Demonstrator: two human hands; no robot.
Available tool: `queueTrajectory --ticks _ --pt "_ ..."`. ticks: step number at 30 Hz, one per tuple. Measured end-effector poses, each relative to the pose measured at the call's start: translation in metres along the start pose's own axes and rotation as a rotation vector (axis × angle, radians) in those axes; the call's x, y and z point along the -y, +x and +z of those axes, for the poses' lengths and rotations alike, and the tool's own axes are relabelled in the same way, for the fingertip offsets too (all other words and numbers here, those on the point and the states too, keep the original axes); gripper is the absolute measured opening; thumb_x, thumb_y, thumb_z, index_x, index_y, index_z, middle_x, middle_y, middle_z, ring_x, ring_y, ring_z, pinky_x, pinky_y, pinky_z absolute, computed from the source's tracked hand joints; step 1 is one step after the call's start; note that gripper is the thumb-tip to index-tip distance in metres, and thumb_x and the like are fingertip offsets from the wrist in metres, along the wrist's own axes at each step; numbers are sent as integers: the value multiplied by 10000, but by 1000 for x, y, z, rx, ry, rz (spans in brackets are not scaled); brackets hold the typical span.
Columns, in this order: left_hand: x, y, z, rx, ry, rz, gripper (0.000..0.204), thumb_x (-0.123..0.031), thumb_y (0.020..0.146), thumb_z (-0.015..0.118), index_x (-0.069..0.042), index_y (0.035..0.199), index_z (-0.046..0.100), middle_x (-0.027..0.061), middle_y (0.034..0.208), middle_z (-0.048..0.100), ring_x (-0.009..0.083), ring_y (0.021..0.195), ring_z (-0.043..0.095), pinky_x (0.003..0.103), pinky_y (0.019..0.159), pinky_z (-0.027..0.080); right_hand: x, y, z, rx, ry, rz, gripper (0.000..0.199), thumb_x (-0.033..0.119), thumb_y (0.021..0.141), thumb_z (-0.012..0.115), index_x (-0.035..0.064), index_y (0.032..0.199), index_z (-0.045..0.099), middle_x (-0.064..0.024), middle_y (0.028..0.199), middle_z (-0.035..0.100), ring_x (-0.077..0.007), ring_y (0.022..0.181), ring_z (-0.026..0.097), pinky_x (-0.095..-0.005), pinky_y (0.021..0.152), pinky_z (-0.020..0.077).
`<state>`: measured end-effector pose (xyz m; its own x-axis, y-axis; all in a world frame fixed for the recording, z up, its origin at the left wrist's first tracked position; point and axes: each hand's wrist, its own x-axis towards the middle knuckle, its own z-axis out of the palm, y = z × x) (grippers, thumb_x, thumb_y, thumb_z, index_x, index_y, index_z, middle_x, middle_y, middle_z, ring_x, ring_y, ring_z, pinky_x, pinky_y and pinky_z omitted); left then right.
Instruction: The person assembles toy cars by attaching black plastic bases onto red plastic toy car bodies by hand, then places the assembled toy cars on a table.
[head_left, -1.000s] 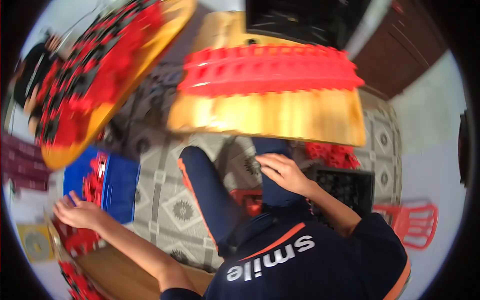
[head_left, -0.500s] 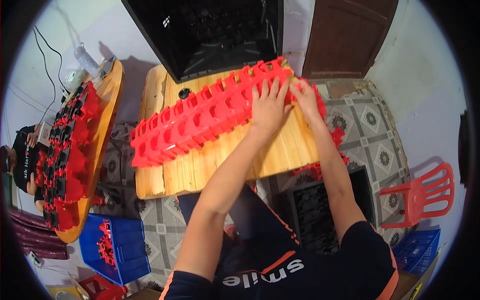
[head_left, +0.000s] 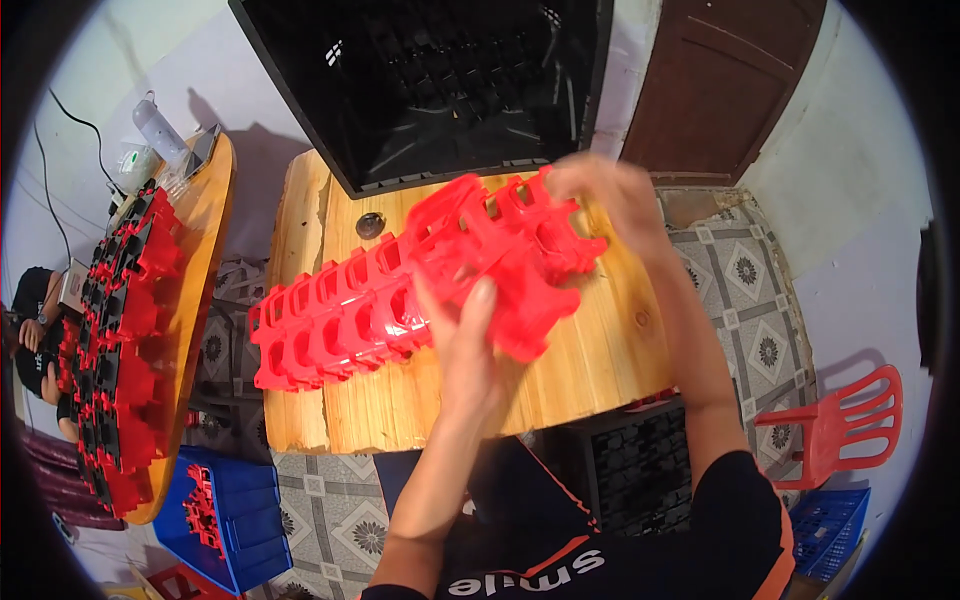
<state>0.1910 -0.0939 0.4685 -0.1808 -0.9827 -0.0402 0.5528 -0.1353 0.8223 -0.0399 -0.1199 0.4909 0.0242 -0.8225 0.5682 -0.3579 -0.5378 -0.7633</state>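
Note:
A long double row of red plastic frames [head_left: 345, 325] with arched openings lies slantwise across the wooden table [head_left: 400, 400]. Over its right half, my left hand [head_left: 465, 345] grips a loose red plastic piece [head_left: 535, 305], tilted and smeared by motion. The thumb presses on the piece, while the other fingers are mostly hidden by it. My right hand [head_left: 620, 200] is raised by the row's far right end; its fingers are too blurred to read. Behind the row sits a small round black part [head_left: 369, 225].
A large black crate [head_left: 440, 110] stands open at the table's back. Another black crate [head_left: 640, 470] is below the near edge. At left are a side table [head_left: 200, 250] with red and black parts [head_left: 125, 350], a person [head_left: 40, 320], and a blue bin [head_left: 250, 520]. A red chair [head_left: 850, 425] stands right.
My left hand has gone from lying on the row to gripping a loose red piece above it. My right hand has lifted off the row's end. The view has shifted.

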Motion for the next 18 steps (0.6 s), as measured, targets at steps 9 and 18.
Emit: queueTrajectory --ticks 9,18 --pt "-18 -34 -107 62 -207 -31 870 -248 847 681 -128 1528 153 153 1427 406 299 1299 441 469 1082 379 -230 169 -67 131 -1169 561 400 -78 754 512 31 1102 678 -250 1119 631 -392 1086 599 -427 928 486" --pt "-34 -62 -114 58 -249 -74 865 -234 834 720 -137 1518 200 147 1432 404 305 1318 420 468 1092 365 -207 128 -68 -20 -1296 242 297 -6 807 557 90 1039 715 -223 1031 643 -398 1028 624 -452 898 512"
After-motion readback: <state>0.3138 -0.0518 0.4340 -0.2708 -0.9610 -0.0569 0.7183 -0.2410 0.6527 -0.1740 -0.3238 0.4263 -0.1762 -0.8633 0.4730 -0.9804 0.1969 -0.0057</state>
